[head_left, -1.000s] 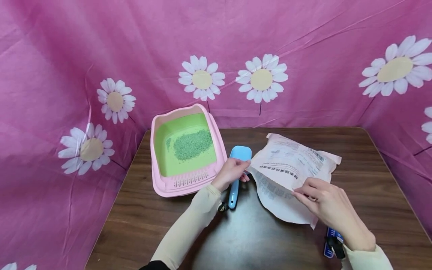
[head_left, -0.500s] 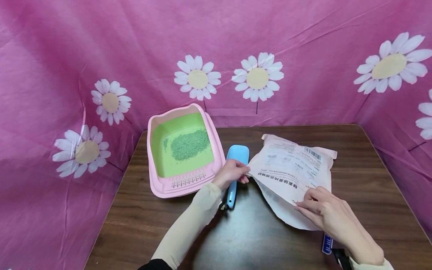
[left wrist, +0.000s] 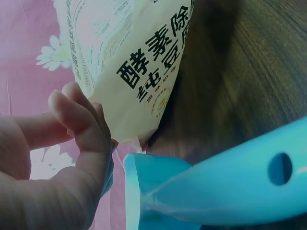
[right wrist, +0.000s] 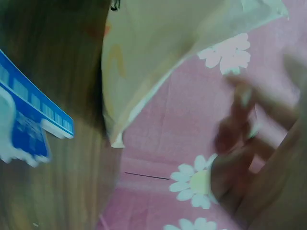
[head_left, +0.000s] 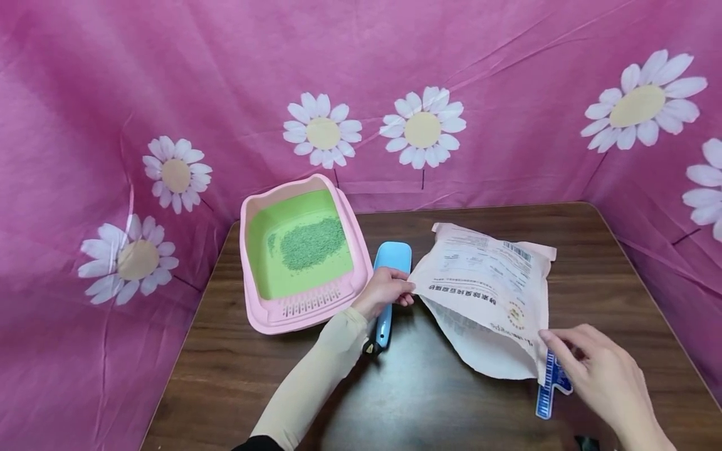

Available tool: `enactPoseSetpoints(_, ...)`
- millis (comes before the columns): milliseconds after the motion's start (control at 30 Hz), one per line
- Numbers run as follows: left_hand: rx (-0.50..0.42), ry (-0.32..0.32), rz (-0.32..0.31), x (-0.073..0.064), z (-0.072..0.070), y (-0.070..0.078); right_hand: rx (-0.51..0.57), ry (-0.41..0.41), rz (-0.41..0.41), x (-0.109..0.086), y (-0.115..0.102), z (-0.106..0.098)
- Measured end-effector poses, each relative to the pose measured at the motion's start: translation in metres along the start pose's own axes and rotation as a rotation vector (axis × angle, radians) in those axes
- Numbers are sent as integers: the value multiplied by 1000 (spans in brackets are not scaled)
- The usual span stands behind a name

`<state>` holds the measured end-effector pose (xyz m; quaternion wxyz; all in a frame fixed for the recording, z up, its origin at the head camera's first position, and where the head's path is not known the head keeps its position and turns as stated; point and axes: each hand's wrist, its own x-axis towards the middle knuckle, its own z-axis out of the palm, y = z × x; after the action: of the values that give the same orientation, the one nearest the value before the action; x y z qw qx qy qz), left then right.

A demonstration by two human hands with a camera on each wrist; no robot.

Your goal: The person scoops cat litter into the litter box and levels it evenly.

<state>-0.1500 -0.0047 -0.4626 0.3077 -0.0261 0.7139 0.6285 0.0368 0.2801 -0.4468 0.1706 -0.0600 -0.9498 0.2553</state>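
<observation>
A pale paper-like cat litter bag [head_left: 479, 282] lies on the table, its mouth gaping toward the front. My left hand [head_left: 388, 293] pinches the left corner of that mouth between thumb and fingers. Beside the bag's right corner is my right hand [head_left: 606, 369], fingers loosely bent and fingertips right at the edge; the right wrist view shows them blurred and apart from the bag [right wrist: 158, 48]. Under the left hand lies a light blue scoop [head_left: 393, 255], partly covered. A flat blue-and-white piece with a striped strip [head_left: 544, 401] lies by the right corner, partly hidden.
Left of the scoop stands a pink-rimmed litter box [head_left: 361, 250] with a green inside and a patch of green granules [head_left: 313, 244]. A pink curtain with daisies [head_left: 372, 62] surrounds the dark wooden table [head_left: 429, 401].
My right hand has left the mouth's front edge and moved right to the corner. The bag's mouth gapes wider, and more of the blue-and-white piece shows. My left hand keeps its pinch.
</observation>
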Motion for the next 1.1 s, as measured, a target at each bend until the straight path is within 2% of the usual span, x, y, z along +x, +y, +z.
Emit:
enactPoseSetpoints(67, 8, 6, -1, -1, -1, 0, 6, -103, 136, -1, 6, 0)
enactPoseSetpoints(133, 21, 10, 0, -1, -2, 1, 23, -246, 250, -1, 11, 2)
enactPoseSetpoints(233, 29, 15, 1, -1, -2, 1, 111, -422, 334, 0, 15, 10)
enactPoseSetpoints(300, 28, 12, 6, -1, -2, 1, 196, -472, 377, 0, 16, 16)
enactPoseSetpoints(433, 15, 8, 22, -2, -2, 2, 359, -445, 437, -3, 13, 25)
enactPoseSetpoints(600, 28, 23, 39, -1, -3, 1, 456, -397, 457, -6, 14, 31)
enactPoseSetpoints(733, 24, 29, 58, -4, -2, 3, 506, -360, 468, -7, 19, 31)
enactPoseSetpoints(900, 22, 46, 94, -5, -2, 2, 544, -293, 428, -10, 30, 28)
enactPoseSetpoints(1000, 51, 50, 106, -5, -1, -2, 536, -279, 399, -11, 34, 28)
enactPoseSetpoints(1100, 121, 60, 114, -8, 0, -4, 505, -295, 389, -11, 36, 29)
